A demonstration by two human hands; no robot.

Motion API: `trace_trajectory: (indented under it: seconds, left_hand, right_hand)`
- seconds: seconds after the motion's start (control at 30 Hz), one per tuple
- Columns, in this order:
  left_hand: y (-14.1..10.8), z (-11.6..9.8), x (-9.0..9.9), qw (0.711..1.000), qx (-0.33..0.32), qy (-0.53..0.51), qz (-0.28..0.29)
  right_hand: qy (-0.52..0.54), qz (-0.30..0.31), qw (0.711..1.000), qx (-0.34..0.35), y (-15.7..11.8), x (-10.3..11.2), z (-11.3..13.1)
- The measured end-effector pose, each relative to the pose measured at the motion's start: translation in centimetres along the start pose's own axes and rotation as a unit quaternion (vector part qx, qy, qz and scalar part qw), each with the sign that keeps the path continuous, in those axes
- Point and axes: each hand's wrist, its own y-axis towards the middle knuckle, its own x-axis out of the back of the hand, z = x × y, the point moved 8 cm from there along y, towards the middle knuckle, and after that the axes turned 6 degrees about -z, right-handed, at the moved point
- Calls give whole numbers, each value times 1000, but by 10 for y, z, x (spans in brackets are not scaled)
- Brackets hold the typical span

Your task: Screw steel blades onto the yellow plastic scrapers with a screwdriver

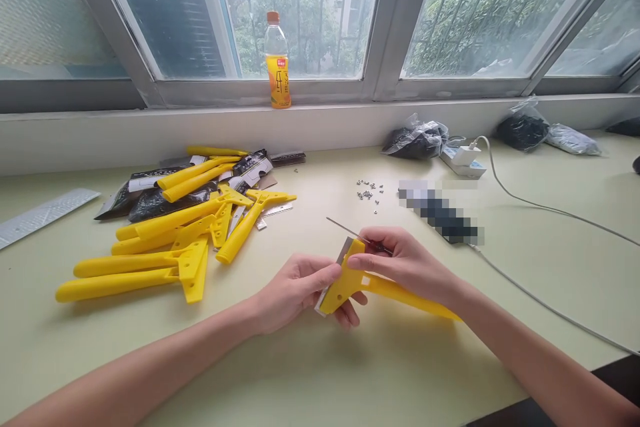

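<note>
In the head view, I find my left hand [300,288] grasping the yellow scraper [345,285] by its bladed edge, thumb in front, fingers behind, above the desk [250,373]. My right hand [400,260] grasps a thin screwdriver [345,227], shaft pointing leftward, thumb against the scraper's head. Small screws [367,194] lie beyond both hands; yellow handles [175,219] are piled to the left

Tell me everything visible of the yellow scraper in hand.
The yellow scraper has a plastic-looking head with a round hole, a square opening near the long handle, and a grey, metallic-looking blade along the head's outer edge. It is held over the table, handle pointing lower right in view. The left hand pinches the head; the right hand, with a screwdriver, also touches it.
</note>
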Motion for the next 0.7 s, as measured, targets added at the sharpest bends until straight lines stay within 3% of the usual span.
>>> trace_trajectory:
  seconds: [0.2, 0.4, 0.7]
  left_hand:
    - [-1, 1, -1, 999, 28, -14, 32]
    - [-2, 4, -4, 996, 45, -32, 76]
    - [-2, 4, -2, 996, 47, -25, 67]
  right_hand:
    - [53, 47, 997, 31, -8, -11, 7]
    - [-49, 37, 991, 117, -13, -9, 17]
    - [-32, 70, 984, 163, -14, -17, 25]
